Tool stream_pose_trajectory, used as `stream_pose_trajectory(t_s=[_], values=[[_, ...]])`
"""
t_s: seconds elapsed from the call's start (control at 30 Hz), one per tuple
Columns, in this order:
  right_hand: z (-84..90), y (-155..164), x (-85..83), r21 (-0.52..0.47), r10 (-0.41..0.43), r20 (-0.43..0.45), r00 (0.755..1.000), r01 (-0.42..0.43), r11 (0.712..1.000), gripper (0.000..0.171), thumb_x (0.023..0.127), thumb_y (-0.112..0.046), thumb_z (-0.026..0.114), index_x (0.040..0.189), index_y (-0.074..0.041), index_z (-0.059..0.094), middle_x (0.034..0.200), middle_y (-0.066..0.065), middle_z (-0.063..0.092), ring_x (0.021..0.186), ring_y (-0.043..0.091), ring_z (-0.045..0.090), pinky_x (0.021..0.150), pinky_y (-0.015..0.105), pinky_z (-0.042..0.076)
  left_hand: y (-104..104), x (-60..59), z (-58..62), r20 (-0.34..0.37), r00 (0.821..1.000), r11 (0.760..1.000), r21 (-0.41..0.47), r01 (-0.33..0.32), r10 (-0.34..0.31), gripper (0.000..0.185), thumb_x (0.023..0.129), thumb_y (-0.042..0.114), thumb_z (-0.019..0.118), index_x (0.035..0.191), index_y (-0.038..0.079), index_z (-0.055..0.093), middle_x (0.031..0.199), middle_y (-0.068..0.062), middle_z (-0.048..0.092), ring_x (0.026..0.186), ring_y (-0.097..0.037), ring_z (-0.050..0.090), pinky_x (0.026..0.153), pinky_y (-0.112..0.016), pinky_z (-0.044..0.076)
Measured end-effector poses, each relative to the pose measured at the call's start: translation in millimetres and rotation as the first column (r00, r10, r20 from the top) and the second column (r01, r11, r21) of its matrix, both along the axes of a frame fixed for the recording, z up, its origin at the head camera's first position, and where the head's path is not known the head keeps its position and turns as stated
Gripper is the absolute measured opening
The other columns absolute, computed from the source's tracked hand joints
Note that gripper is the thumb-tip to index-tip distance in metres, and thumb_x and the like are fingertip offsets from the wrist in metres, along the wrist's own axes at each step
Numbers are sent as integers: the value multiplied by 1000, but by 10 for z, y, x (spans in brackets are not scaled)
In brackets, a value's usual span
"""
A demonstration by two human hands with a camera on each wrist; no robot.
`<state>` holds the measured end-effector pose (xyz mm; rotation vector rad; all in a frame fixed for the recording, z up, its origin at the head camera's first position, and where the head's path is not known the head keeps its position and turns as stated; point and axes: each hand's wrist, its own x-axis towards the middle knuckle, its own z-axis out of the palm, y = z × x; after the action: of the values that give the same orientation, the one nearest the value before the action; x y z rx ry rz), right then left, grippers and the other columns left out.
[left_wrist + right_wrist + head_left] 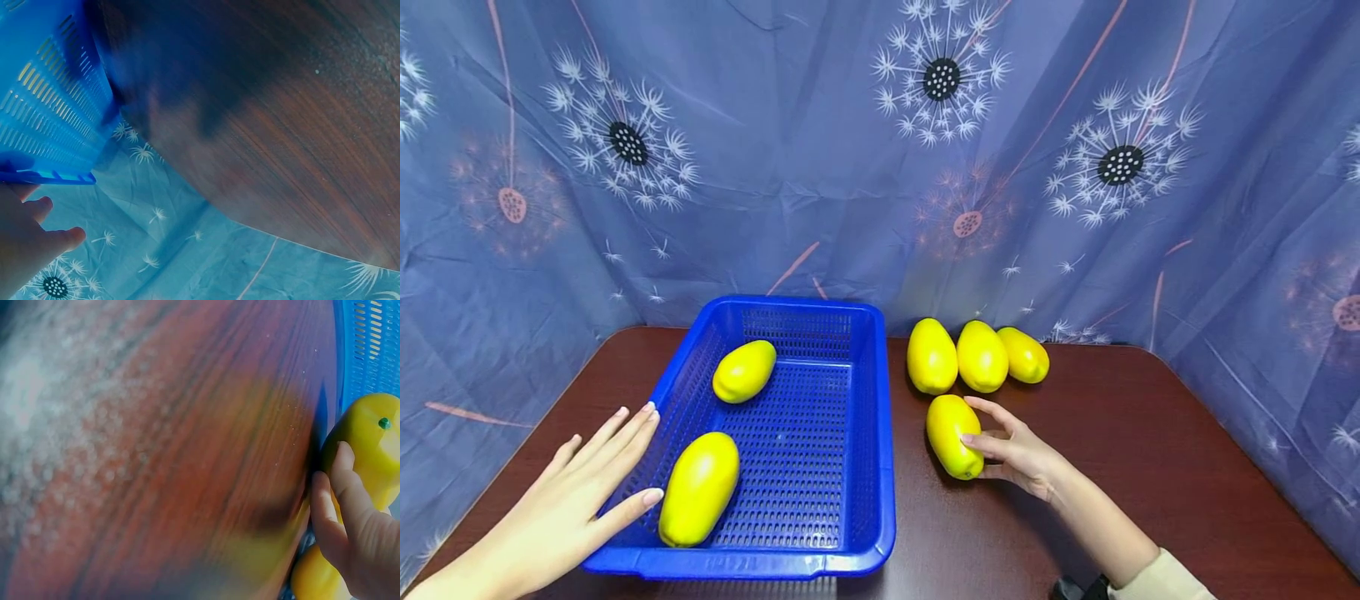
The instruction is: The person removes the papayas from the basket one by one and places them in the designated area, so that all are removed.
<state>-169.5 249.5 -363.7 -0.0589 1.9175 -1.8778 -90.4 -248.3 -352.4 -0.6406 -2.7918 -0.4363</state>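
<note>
Left hand [571, 498] is splayed at a basket [887, 467]; right hand [1021, 457] grips yellow fruit [947, 432] beside it.

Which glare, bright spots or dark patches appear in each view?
Head: small bright spots on the fruits; left wrist: a soft-edged dark patch, probably shadow, across the table; right wrist: whitish glare near the picture's left edge, blurred yellow reflection.

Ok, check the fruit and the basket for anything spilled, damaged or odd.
Nothing stands out: the blue perforated basket sits upright, two papaya-like yellow fruits lie inside, and the yellow fruit in the right hand shows no visible damage.
</note>
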Motion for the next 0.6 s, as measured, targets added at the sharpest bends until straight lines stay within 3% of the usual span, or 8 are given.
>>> stream_pose_trajectory(t_s=[0.6], values=[[-35,-17,29,8,-8,-16,1000,8,1000,72,91,-15,60,148,-11,16,106,15,53,91,25,61,81,44,49,4,25,5,-1,1000,1000,-12,0,0,76,90,37,58,151,16,16,155,-3,15,142,-12,-5,108,-47,-16]])
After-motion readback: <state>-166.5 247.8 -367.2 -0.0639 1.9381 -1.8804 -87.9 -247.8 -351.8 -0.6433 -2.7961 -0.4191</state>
